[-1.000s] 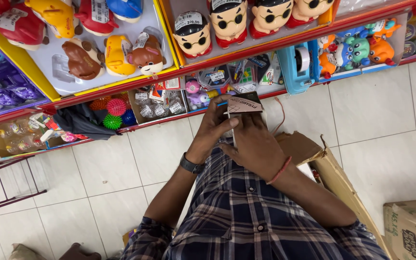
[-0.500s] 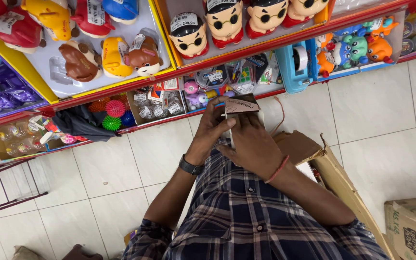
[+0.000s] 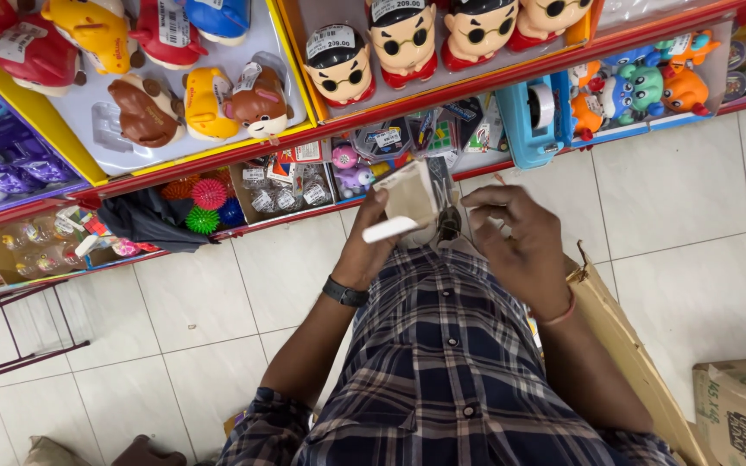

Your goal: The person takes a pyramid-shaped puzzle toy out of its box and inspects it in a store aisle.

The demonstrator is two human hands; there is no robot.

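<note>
- The left hand (image 3: pixel 373 246) holds a small beige box (image 3: pixel 407 200) in front of the chest; the fingers are wrapped around its left side and the thumb lies at its lower edge.
- A white flat piece (image 3: pixel 390 229) sticks out at the bottom of the box, just beside the left thumb. I cannot tell if it is a flap or a separate card.
- The right hand (image 3: pixel 520 242) is just to the right of the box, with the fingers bent and drawn together. Its fingertips (image 3: pixel 475 200) are near the right edge of the box; if they touch it or pinch something, I cannot tell.
- Between the two hands, under the box, there is a small dark object (image 3: pixel 449 223), too unclear to name.
- The left wrist carries a black watch (image 3: pixel 344 292), the right wrist a red band (image 3: pixel 560 311).
- The person wears a checked shirt (image 3: pixel 451 371) in blue and white.
- Above the hands runs a red shelf (image 3: pixel 477 82) with round-headed figures with sunglasses (image 3: pixel 403 39) and animal-shaped toys (image 3: pixel 144 108).
- On the lower level lie spiky balls (image 3: pixel 205 207), small packets (image 3: pixel 282 185) and a blue tape holder (image 3: pixel 539 116).
- A brown carton (image 3: pixel 628 362) leans at the right side of the person, on the white tiled floor (image 3: pixel 684 216).
- A second carton (image 3: pixel 740 414) stands in the lower right corner.
</note>
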